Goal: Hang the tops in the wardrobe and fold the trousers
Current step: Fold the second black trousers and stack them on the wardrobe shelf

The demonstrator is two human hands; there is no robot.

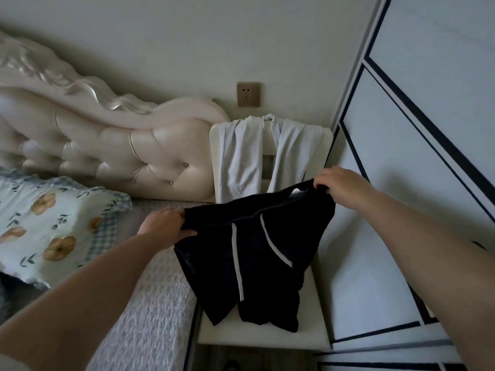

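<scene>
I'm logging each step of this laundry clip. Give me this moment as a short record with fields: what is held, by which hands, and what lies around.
held item: black shorts with white drawstrings
left hand: grips the waistband's left end
right hand: grips the waistband's right end
below: cream chair, shorts' legs reach its seat
chair back: pale grey garment draped over it
wardrobe: at right, doors shut
bed: at left, floral pillow on it

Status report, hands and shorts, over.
Left hand and right hand grip black shorts at waistband. Shorts hang over chair. Pale garment draped on chair back behind.
</scene>
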